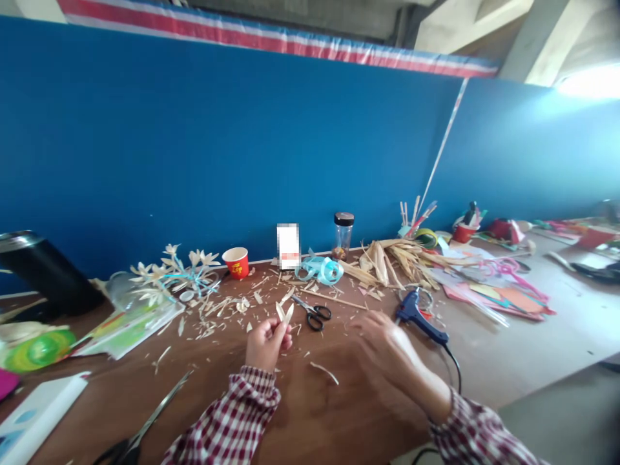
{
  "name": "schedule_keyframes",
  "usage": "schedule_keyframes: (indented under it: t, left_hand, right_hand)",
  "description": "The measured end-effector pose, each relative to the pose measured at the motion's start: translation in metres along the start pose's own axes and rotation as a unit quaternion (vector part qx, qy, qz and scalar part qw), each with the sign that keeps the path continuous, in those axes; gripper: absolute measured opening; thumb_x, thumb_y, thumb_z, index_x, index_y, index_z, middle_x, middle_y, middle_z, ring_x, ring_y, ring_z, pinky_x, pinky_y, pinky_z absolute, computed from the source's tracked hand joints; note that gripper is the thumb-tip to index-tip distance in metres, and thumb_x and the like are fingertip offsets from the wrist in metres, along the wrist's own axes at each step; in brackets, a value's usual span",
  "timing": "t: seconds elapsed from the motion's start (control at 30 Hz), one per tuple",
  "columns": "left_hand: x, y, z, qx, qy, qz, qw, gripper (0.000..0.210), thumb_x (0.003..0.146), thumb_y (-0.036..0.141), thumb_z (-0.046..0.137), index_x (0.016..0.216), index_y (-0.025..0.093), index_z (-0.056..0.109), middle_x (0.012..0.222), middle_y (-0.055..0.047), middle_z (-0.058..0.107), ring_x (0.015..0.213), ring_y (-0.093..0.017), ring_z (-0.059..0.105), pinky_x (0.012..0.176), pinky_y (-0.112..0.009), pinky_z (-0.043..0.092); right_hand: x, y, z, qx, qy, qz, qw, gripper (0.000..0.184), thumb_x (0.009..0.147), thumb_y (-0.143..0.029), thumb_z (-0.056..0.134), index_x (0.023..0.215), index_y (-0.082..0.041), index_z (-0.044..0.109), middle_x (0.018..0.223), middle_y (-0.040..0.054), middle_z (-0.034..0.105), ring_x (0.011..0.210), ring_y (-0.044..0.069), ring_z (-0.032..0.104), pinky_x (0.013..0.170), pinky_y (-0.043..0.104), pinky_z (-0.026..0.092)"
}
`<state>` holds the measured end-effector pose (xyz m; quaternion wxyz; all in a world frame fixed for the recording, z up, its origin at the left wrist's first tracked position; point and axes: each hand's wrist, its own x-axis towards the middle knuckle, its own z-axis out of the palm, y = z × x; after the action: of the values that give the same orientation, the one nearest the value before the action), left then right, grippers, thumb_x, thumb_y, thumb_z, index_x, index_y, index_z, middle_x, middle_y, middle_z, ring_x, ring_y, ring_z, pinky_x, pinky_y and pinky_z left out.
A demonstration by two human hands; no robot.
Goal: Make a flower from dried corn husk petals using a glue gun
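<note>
Pinched in my left hand are a couple of pale, pointed corn husk petals, held upright above the brown table. My right hand hovers to the right, smeared by motion, so its fingers do not show clearly. Just beyond it lies a blue hot glue gun with a black cord. Between the hands and a little farther off rest small black-handled scissors. A thin stick lies behind them. Dried corn husks are heaped at the back right.
Husk flowers on blue stems stand back left, near a red paper cup. Light blue ribbon and a clear jar sit by the blue partition. Larger scissors lie front left. Husk scraps litter the table.
</note>
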<state>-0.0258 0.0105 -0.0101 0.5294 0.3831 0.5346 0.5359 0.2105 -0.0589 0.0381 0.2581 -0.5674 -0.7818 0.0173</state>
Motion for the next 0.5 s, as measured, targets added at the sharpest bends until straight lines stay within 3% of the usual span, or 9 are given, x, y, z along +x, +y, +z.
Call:
schedule_keyframes:
  t: [0.1,0.2,0.33,0.5]
  left_hand:
    - [-0.001,-0.002,0.002,-0.008,0.01,0.007,1.0,0.024,0.057,0.034,0.075,0.068,0.017,0.063,0.061,0.0,0.068,0.047,-0.01,0.059,0.045,-0.021,0.052]
    - [0.001,-0.004,0.002,-0.022,0.003,0.004,1.0,0.023,0.054,0.03,0.077,0.067,0.017,0.064,0.062,0.0,0.069,0.048,-0.011,0.06,0.045,-0.022,0.053]
    - [0.004,-0.005,0.0,-0.017,-0.008,0.009,1.0,0.024,0.052,0.03,0.078,0.067,0.016,0.065,0.06,-0.001,0.069,0.049,-0.012,0.061,0.047,-0.022,0.053]
    - [0.003,-0.005,0.0,-0.019,-0.004,0.015,1.0,0.032,0.052,0.031,0.079,0.077,0.015,0.067,0.059,0.0,0.068,0.048,-0.011,0.059,0.049,-0.021,0.053]
  right_hand:
    - [-0.023,0.053,-0.014,-0.214,0.044,0.144,0.965,0.014,0.083,-0.03,0.053,0.09,-0.021,0.061,0.094,0.01,0.061,0.089,0.026,0.054,0.076,0.039,0.044]
    - [-0.042,0.1,-0.018,-0.308,0.043,0.251,0.917,0.026,0.082,-0.04,0.052,0.097,-0.02,0.058,0.089,0.0116,0.061,0.086,0.03,0.056,0.067,0.039,0.043]
    - [-0.059,0.133,-0.011,-0.273,0.011,0.242,0.931,0.025,0.086,-0.033,0.045,0.102,-0.017,0.055,0.089,0.0112,0.063,0.082,0.027,0.058,0.068,0.037,0.044]
    - [-0.066,0.137,-0.01,-0.227,0.104,0.223,0.942,0.03,0.085,-0.032,0.043,0.109,-0.017,0.051,0.101,0.0136,0.062,0.09,0.029,0.057,0.077,0.04,0.045]
